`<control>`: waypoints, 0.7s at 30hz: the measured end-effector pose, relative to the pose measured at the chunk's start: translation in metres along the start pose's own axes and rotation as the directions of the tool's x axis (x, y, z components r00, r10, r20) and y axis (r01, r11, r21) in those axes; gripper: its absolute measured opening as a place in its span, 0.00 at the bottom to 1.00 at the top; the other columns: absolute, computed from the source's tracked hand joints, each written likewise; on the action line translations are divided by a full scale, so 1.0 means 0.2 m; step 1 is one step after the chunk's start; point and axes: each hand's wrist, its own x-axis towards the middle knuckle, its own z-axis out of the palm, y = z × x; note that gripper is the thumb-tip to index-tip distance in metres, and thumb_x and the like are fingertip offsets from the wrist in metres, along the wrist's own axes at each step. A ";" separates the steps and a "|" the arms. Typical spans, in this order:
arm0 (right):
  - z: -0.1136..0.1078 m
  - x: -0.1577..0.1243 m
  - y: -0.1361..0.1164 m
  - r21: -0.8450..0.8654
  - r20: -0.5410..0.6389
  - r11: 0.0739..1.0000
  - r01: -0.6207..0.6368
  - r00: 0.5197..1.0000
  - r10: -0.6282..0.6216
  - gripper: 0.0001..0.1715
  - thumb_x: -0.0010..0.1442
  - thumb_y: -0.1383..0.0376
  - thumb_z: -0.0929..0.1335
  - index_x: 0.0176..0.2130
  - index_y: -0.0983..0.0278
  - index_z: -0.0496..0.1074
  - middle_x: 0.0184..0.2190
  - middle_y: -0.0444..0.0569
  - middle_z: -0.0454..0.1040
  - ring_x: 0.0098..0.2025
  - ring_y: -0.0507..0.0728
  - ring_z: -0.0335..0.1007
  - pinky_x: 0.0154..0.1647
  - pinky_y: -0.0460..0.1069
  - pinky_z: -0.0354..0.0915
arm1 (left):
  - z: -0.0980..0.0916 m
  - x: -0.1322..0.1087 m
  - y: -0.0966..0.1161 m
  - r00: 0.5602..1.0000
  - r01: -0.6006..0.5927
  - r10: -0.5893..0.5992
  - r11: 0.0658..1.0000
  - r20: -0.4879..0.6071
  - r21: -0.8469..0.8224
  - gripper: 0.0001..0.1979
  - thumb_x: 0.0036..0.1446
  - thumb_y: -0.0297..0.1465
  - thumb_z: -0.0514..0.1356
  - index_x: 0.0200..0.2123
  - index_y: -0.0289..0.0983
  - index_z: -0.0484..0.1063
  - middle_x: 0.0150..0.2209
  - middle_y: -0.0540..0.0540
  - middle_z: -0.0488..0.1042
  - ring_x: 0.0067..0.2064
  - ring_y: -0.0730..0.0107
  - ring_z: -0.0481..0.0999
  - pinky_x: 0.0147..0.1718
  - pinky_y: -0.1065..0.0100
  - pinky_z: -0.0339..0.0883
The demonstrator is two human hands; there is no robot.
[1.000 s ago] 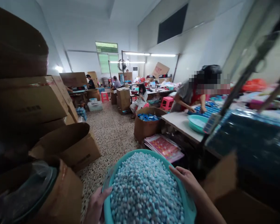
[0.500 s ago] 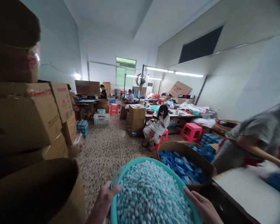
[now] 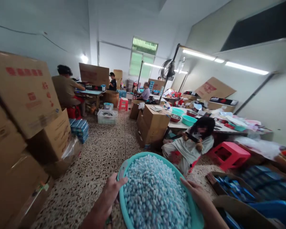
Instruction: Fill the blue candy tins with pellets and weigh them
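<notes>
A turquoise plastic basin [image 3: 121,203] is held out in front of me, heaped with small rounded pale blue and white pieces [image 3: 157,194]. On its left rim sits my left hand [image 3: 112,192], thumb over the edge and the other fingers hidden outside or below. My right hand [image 3: 197,194] grips the opposite rim in the same way, its thumb lying along the edge. The basin hangs above the speckled floor, apart from any table.
Stacked cardboard boxes [image 3: 26,95] line the left side. Ahead on the right, a person [image 3: 190,143] sits on a stool beside a box stack [image 3: 154,124]. A red stool [image 3: 230,154] and cartons of blue packets [image 3: 235,187] stand farther right. Speckled floor [image 3: 105,149] runs between.
My view has moved forward down the aisle, with both hands still on the basin. The seated person and tables look nearer; the standing co-worker at right has left the view.
</notes>
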 end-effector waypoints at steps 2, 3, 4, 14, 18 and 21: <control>0.17 0.39 -0.14 0.004 0.004 1.000 -0.025 1.000 0.025 0.31 0.40 0.38 0.67 0.18 0.63 0.66 0.18 0.45 0.65 0.25 0.55 0.61 0.25 0.48 0.57 | -0.07 0.44 0.16 0.999 -0.017 0.015 0.999 0.041 0.051 0.22 0.43 0.50 0.59 0.30 0.37 0.64 0.17 0.56 0.58 0.17 0.76 0.57 0.13 0.74 0.45; 0.26 0.58 -0.21 0.012 -0.001 0.999 -0.038 0.999 0.038 0.31 0.41 0.38 0.67 0.19 0.64 0.67 0.18 0.45 0.65 0.25 0.55 0.61 0.25 0.48 0.57 | -0.10 0.66 0.25 0.998 -0.030 0.026 0.997 0.059 0.069 0.22 0.43 0.50 0.59 0.30 0.37 0.64 0.18 0.56 0.59 0.18 0.76 0.58 0.14 0.74 0.46; 0.35 0.77 -0.27 0.024 -0.008 0.998 -0.052 0.999 0.053 0.31 0.41 0.38 0.67 0.19 0.64 0.67 0.18 0.44 0.65 0.25 0.54 0.60 0.25 0.47 0.57 | -0.13 0.88 0.33 0.997 -0.028 0.022 0.996 0.075 0.081 0.22 0.43 0.50 0.59 0.31 0.36 0.64 0.18 0.56 0.59 0.18 0.76 0.58 0.14 0.74 0.47; 1.14 2.74 -0.80 0.095 -0.067 0.988 -0.122 0.989 0.128 0.30 0.46 0.40 0.66 0.19 0.62 0.57 0.18 0.40 0.52 0.23 0.50 0.48 0.24 0.46 0.49 | -0.27 3.07 1.05 0.984 0.130 -0.142 0.984 0.103 0.122 0.24 0.40 0.51 0.61 0.30 0.36 0.65 0.19 0.56 0.58 0.21 0.76 0.58 0.18 0.75 0.47; 1.44 3.57 -1.07 0.055 -0.061 0.998 -0.037 0.997 0.040 0.30 0.49 0.42 0.65 0.18 0.62 0.54 0.19 0.39 0.48 0.24 0.49 0.46 0.24 0.46 0.46 | -0.34 3.88 1.31 0.988 0.146 -0.151 0.979 0.026 0.141 0.25 0.37 0.51 0.62 0.31 0.37 0.65 0.18 0.56 0.59 0.21 0.75 0.59 0.19 0.74 0.50; 1.67 4.13 -1.34 0.096 -0.076 0.995 -0.021 0.997 0.029 0.29 0.50 0.43 0.65 0.18 0.62 0.54 0.18 0.38 0.47 0.24 0.48 0.44 0.23 0.46 0.45 | -0.43 4.41 1.59 0.986 0.164 -0.159 0.969 -0.046 0.185 0.25 0.37 0.50 0.61 0.34 0.38 0.68 0.22 0.53 0.67 0.24 0.70 0.64 0.21 0.72 0.56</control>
